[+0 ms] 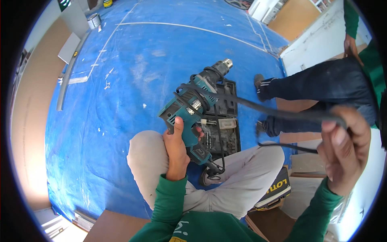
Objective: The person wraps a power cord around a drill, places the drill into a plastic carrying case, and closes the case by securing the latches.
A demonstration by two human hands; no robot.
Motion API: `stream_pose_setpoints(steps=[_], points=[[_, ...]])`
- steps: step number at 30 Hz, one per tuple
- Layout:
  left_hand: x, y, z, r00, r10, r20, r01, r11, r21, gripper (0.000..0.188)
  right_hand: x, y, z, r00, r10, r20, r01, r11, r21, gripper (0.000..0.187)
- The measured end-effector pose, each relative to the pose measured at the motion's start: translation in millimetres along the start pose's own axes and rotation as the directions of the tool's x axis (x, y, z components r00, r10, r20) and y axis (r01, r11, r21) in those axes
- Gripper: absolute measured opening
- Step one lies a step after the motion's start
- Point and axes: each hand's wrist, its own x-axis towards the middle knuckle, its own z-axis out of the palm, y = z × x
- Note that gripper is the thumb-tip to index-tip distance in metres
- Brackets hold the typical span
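A teal and black power drill (188, 105) with a metal chuck rises above my knees, its chuck tilted up to the right. My left hand (175, 147) wraps round its grip. Black power cord (258, 105) is wound about the drill's body and runs across to the right. Out at the right, my right hand (344, 149) pinches that cord between thumb and fingers, slightly blurred. Below and behind the drill, an open black tool case (230, 139) lies on the floor with bits and small parts in it; the drill and cord partly cover it.
Blue sheeting (100, 133) covers the floor. At the right stands another person in dark trousers (322, 82), close to my right hand. A black and yellow box (278, 189) sits by my right knee. Boards (44, 101) lean at the left, near a metal can (94, 21).
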Motion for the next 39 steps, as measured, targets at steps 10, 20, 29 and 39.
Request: stream_pose_setpoints(steps=[10,20,29,39], points=[[2.8,-3.7,-4.3,1.0,0.018,-0.017,-0.018,1.0,0.0,0.06,12.9,3.6,33.7,0.999,-0.019,0.031,0.012,0.974,0.224,0.024],[3.7,-2.8,-10.4,1.0,0.004,0.013,-0.004,0.999,-0.047,0.06,6.2,13.8,41.8,0.993,-0.077,0.094,0.032,0.911,0.41,0.024],[3.4,-3.6,-9.5,0.998,0.038,0.048,-0.038,0.999,-0.003,0.06,7.9,-6.3,37.0,0.978,-0.109,0.18,0.019,0.899,0.438,0.026],[2.7,-4.5,-11.1,0.999,-0.018,0.034,0.024,0.98,-0.197,0.063,-4.0,78.6,51.2,0.995,-0.061,0.084,0.019,0.901,0.433,0.019]])
